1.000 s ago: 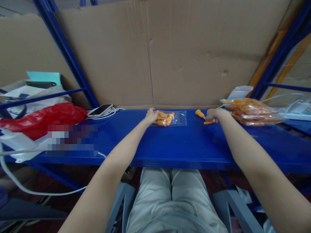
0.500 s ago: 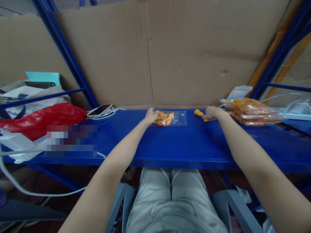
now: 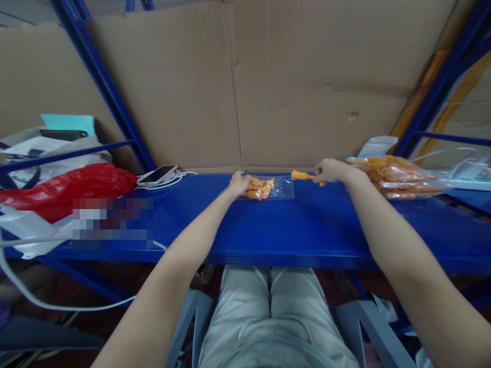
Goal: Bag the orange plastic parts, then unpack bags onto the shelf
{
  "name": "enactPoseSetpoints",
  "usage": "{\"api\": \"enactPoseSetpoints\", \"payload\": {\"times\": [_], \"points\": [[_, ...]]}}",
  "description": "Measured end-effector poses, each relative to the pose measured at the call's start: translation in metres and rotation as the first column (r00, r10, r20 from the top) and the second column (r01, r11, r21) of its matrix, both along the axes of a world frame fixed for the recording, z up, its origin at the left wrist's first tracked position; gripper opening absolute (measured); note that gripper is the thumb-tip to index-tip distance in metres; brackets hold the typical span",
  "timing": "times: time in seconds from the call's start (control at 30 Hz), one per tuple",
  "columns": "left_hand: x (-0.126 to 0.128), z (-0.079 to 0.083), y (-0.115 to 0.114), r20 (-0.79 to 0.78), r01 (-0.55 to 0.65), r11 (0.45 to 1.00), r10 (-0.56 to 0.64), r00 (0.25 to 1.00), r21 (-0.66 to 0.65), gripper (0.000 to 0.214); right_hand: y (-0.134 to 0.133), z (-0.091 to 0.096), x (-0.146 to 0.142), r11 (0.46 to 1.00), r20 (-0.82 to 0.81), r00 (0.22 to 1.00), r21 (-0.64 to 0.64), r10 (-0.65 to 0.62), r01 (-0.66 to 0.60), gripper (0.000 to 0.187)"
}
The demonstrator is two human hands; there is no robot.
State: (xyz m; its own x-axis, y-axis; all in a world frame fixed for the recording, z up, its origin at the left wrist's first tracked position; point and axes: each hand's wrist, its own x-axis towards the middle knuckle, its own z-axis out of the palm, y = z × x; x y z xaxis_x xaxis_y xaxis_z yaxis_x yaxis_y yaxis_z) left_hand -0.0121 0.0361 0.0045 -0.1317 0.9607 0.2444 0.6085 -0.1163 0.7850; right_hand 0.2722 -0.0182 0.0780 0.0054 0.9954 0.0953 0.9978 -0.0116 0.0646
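Note:
My left hand (image 3: 239, 183) is closed on the left end of a clear plastic bag (image 3: 286, 187) lying flat on the blue shelf. Several orange moulded pieces (image 3: 258, 187) are inside the bag, partly covered by my fingers. My right hand (image 3: 329, 170) pinches an orange moulded piece (image 3: 301, 175) with a flared, ribbed end that points left toward the bag's far right corner. A bit of orange also shows just under my right fingers; whether it belongs to the same piece I cannot tell.
Packed clear bags of orange pieces (image 3: 399, 176) lie stacked at the right. A phone (image 3: 157, 174) on a coiled white cable, a red plastic bag (image 3: 76, 186) and a white power strip (image 3: 28, 227) are at the left. Cardboard (image 3: 291, 92) walls the back.
My right hand has moved left and slightly up with the orange piece, bringing its flared end close to the bag. My left hand and the bag have stayed in place.

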Motion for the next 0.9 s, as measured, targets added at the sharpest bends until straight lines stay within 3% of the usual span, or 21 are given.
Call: {"api": "enactPoseSetpoints", "payload": {"times": [0.37, 0.7, 0.9], "points": [[0.001, 0.0, -0.002, -0.002, 0.0, 1.0, 0.0, 1.0, 0.002, 0.029, -0.01, -0.008, -0.038, 0.983, 0.038, 0.982, -0.014, 0.183, -0.182, 0.023], [-0.002, -0.004, 0.004, 0.078, 0.003, 1.0, -0.005, 0.997, 0.031, 0.024, 0.006, -0.035, -0.049, 0.909, -0.126, 0.906, 0.168, 0.404, -0.381, 0.011], [-0.001, -0.001, -0.001, 0.049, 0.012, 1.0, -0.013, 0.999, 0.028, 0.026, 0.008, -0.05, -0.061, 0.891, -0.241, 0.863, 0.228, 0.443, -0.393, 0.011]]}}
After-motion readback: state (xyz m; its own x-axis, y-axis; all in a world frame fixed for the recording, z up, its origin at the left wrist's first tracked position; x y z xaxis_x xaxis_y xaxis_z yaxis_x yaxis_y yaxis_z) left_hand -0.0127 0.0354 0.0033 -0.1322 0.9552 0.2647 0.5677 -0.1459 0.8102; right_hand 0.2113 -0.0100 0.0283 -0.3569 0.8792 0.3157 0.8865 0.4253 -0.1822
